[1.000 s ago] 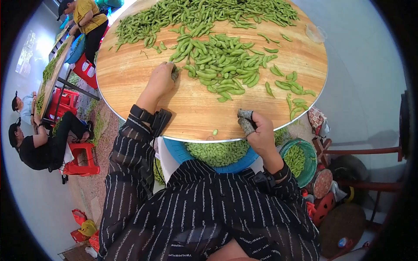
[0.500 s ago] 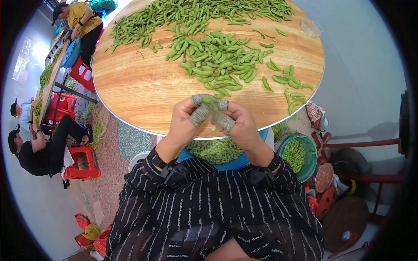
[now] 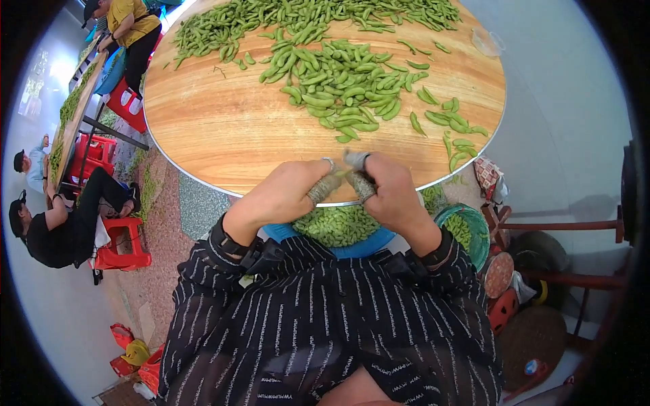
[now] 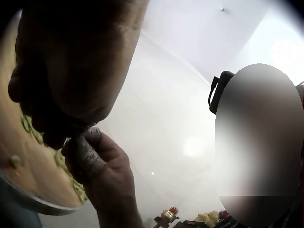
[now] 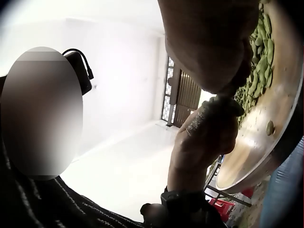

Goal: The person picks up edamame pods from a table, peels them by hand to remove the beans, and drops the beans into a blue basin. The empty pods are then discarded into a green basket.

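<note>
My left hand (image 3: 281, 193) and right hand (image 3: 396, 189) meet fingertip to fingertip above the front rim of a round wooden table (image 3: 203, 135). Grey wraps cover the thumb and index finger of each. Between the pinched tips a bit of green pod (image 3: 341, 173) shows, mostly hidden by the fingers. Just beyond the hands lies a loose heap of green soybean pods (image 3: 345, 84). Below the rim, a blue basin (image 3: 365, 247) holds many shelled beans (image 3: 335, 227). One loose bean (image 5: 270, 128) lies on the tabletop near the edge in the right wrist view.
A larger pod pile (image 3: 237, 30) covers the table's far side, with a clear plastic cup (image 3: 487, 42) at its right. On the floor at right stands a green basket (image 3: 479, 237) of pods. Red stools (image 3: 122, 243) and other people sit along a second table at left.
My left hand has come back from beside the pod heap to meet the right hand. The pod seen between them half a second ago is now mostly covered, and both hands sit slightly lower.
</note>
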`<state>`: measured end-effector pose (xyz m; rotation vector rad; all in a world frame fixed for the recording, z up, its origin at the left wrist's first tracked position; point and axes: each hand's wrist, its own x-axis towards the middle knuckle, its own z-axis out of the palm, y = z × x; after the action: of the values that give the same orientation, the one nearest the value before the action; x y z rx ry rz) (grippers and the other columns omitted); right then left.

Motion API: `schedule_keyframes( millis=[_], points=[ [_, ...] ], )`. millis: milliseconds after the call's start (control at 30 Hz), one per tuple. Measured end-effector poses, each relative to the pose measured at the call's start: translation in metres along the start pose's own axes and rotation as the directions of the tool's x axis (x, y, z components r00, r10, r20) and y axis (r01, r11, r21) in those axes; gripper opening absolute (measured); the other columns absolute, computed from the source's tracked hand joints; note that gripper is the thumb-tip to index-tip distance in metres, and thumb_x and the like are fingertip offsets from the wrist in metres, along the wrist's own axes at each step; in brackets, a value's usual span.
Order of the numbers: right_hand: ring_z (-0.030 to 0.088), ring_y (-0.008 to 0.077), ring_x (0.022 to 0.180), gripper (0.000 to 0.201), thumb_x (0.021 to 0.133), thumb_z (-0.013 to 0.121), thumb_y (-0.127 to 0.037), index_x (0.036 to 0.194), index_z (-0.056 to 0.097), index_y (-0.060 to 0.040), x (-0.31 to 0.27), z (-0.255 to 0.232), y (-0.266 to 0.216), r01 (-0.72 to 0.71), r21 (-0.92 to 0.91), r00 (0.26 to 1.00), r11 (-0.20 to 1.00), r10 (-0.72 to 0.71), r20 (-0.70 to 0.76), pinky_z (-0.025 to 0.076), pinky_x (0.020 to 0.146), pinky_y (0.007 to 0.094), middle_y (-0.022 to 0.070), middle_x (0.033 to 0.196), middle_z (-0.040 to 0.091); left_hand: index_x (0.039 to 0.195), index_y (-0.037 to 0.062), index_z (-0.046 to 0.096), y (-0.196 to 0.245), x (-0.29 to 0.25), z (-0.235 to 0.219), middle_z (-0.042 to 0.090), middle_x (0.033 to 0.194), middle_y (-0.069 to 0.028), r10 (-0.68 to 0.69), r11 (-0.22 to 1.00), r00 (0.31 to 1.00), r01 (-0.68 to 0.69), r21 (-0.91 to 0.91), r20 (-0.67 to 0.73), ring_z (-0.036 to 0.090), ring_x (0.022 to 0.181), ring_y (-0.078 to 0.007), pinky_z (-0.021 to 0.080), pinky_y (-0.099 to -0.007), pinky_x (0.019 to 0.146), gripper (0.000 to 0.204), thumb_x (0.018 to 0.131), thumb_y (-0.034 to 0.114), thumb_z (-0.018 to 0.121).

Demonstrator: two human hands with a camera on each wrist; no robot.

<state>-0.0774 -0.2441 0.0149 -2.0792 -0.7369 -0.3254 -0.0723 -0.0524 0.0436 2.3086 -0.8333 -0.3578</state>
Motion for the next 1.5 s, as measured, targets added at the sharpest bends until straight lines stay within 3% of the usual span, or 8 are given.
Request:
schedule_keyframes(
  millis=[100, 200, 333, 967, 1167, 1267, 1333, 1500],
  points=[
    [0.049, 0.0126, 0.057, 0.012, 0.078, 0.053, -0.006, 0.087, 0.053, 0.0004, -0.004, -0.002, -0.011, -0.511, 0.620, 0.829, 0.595, 0.531, 0.175, 0.040, 0.050, 0.0247, 0.0020, 0.071, 0.052, 0.086, 0.0014, 0.047, 0.001, -0.002, 0.010, 0.051, 0.072, -0.0210, -0.013, 0.998, 0.980, 0.001, -0.063, -0.196, 0.051, 0.074, -0.0376, 0.039, -0.0422, 0.059, 0.018, 0.073, 0.012, 0.053],
    [0.044, 0.0029, 0.055, 0.012, 0.081, 0.052, -0.008, 0.089, 0.056, -0.0006, -0.010, -0.002, -0.007, -0.589, 0.744, 0.779, 0.314, 0.464, 0.421, 0.036, 0.045, 0.0165, -0.0025, 0.069, 0.051, 0.086, 0.0020, 0.048, 0.001, -0.003, 0.023, 0.052, 0.072, -0.0184, -0.009, 0.998, 0.949, 0.029, 0.060, -0.314, 0.052, 0.072, -0.0349, 0.040, -0.0406, 0.058, 0.021, 0.068, 0.011, 0.056],
    [0.043, 0.0037, 0.050, 0.013, 0.082, 0.051, -0.012, 0.082, 0.057, -0.0011, -0.011, 0.005, -0.009, -0.553, 0.776, 0.797, 0.304, 0.466, 0.385, 0.034, 0.042, 0.0154, -0.0003, 0.062, 0.051, 0.083, 0.0032, 0.051, 0.007, -0.003, 0.030, 0.052, 0.076, -0.0128, 0.139, 0.908, 0.901, 0.050, 0.416, -0.412, 0.052, 0.070, -0.0294, 0.041, -0.0369, 0.057, 0.023, 0.062, 0.008, 0.058],
    [0.045, 0.0031, 0.056, 0.010, 0.078, 0.055, -0.005, 0.087, 0.056, -0.0023, -0.016, 0.019, 0.007, -0.549, 0.810, 0.775, 0.206, 0.487, 0.402, 0.033, 0.047, 0.0148, -0.0015, 0.070, 0.054, 0.079, 0.0017, 0.050, -0.007, 0.001, 0.046, 0.053, 0.075, -0.0134, 0.223, 0.905, 0.879, -0.027, 0.424, -0.420, 0.053, 0.065, -0.0286, 0.042, -0.0361, 0.054, 0.021, 0.062, 0.010, 0.058],
    [0.053, 0.0068, 0.073, 0.013, 0.079, 0.054, -0.004, 0.091, 0.055, 0.0000, -0.011, 0.018, 0.005, -0.494, 0.819, 0.842, 0.291, 0.393, 0.369, 0.044, 0.065, 0.0195, 0.0018, 0.082, 0.058, 0.092, 0.0004, 0.051, -0.014, -0.001, 0.059, 0.054, 0.065, -0.0099, 0.004, 0.979, 0.877, -0.101, -0.177, -0.480, 0.053, 0.056, -0.0249, 0.040, -0.0314, 0.050, 0.020, 0.078, 0.015, 0.054],
    [0.053, 0.0067, 0.075, 0.013, 0.079, 0.054, -0.004, 0.092, 0.055, 0.0001, -0.011, 0.019, 0.008, -0.421, 0.815, 0.897, 0.399, 0.314, 0.310, 0.044, 0.068, 0.0205, 0.0016, 0.083, 0.057, 0.093, 0.0008, 0.050, -0.021, -0.002, 0.063, 0.050, 0.063, -0.0022, -0.274, 0.695, 0.910, -0.036, -0.718, -0.311, 0.048, 0.053, -0.0154, 0.038, -0.0262, 0.049, 0.025, 0.085, 0.024, 0.047],
    [0.052, 0.0057, 0.073, 0.013, 0.079, 0.054, -0.004, 0.092, 0.055, -0.0002, -0.013, 0.021, 0.012, -0.372, 0.813, 0.923, 0.449, 0.272, 0.272, 0.044, 0.066, 0.0203, 0.0006, 0.082, 0.057, 0.085, 0.0045, 0.049, -0.024, -0.002, 0.063, 0.053, 0.068, -0.0024, -0.284, 0.136, 0.957, -0.016, -0.991, -0.055, 0.052, 0.060, -0.0088, 0.041, -0.0215, 0.051, 0.029, 0.087, 0.033, 0.044],
    [0.037, 0.0028, 0.048, 0.017, 0.081, 0.054, -0.015, 0.091, 0.055, -0.0014, -0.010, 0.006, 0.005, -0.548, 0.822, 0.793, 0.157, 0.412, 0.450, 0.027, 0.042, 0.0156, -0.0020, 0.061, 0.047, 0.087, 0.0019, 0.049, -0.013, 0.002, 0.058, 0.055, 0.070, -0.0055, -0.195, 0.813, 0.920, -0.042, -0.580, -0.340, 0.055, 0.062, -0.0138, 0.044, -0.0250, 0.053, 0.019, 0.086, 0.021, 0.046]
  ],
)
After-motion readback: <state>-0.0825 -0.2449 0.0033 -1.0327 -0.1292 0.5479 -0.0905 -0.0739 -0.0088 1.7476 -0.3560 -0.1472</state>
